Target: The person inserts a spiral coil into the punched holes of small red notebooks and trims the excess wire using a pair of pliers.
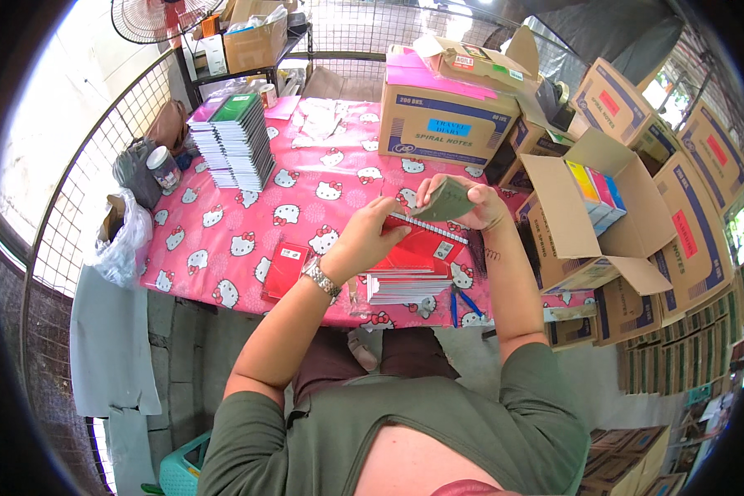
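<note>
A spiral notebook is raised over the near side of the table, its white coil (429,229) running between my hands. My right hand (481,208) is closed around its bent dark grey-green cover (445,201). My left hand (370,240) is closed at the coil's left end, with red cover below its thumb. Beneath them lies a stack of red notebooks (407,288) with white page edges. Blue-handled pliers (465,307) rest right of this stack. Near my right wrist is a loose dark wire coil (492,255). Another red notebook (288,269) lies by my left forearm.
A pink patterned cloth (211,240) covers the table. Tall notebook stacks (233,149) stand at far left, near a lidded jar (164,168) and plastic bag (124,240). A closed carton (446,124) sits at the back. An open carton (566,207) and stacked cartons (693,231) crowd the right.
</note>
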Tool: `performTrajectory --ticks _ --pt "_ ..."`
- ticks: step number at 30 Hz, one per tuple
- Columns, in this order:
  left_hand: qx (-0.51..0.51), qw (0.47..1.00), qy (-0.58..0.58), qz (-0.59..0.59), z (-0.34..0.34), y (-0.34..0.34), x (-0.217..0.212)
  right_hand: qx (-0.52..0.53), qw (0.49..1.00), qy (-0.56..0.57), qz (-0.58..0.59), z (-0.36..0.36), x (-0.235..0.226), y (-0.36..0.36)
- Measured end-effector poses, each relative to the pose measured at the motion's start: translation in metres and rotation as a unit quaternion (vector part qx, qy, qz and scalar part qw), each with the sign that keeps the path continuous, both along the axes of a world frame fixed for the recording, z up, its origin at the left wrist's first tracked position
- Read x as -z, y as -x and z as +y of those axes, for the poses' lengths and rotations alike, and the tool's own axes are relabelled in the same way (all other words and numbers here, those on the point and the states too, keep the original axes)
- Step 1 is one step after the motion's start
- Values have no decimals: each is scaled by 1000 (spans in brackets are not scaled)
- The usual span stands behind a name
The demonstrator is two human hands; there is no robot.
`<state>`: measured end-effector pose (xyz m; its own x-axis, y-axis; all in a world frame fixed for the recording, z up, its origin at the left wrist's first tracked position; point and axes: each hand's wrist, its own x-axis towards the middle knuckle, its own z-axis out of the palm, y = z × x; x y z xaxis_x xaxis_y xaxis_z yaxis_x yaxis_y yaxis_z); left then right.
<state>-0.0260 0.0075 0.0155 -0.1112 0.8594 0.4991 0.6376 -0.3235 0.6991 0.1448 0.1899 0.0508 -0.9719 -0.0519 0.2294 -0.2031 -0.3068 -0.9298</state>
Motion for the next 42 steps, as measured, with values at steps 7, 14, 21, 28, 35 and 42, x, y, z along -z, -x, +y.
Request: performTrajectory --ticks 7,14,21,28,35,42 --pt "-15 997 54 -61 -2 1 -3 69 977 -162 -119 6 2 11" --pt "-43 983 69 -162 -1 -3 -1 459 774 -371 -230 66 147 -8" --pt "-79 985 -24 -153 -2 -10 19 573 644 -479 -168 -21 282 -81" --pt "-84 979 45 -178 -4 -16 1 546 492 -553 -392 -118 279 -142" --pt "-107 980 -49 -157 -5 -20 6 746 562 -354 -31 -119 118 -89" --pt "-103 990 -37 -86 -4 -16 11 576 634 -516 34 -161 36 -22"
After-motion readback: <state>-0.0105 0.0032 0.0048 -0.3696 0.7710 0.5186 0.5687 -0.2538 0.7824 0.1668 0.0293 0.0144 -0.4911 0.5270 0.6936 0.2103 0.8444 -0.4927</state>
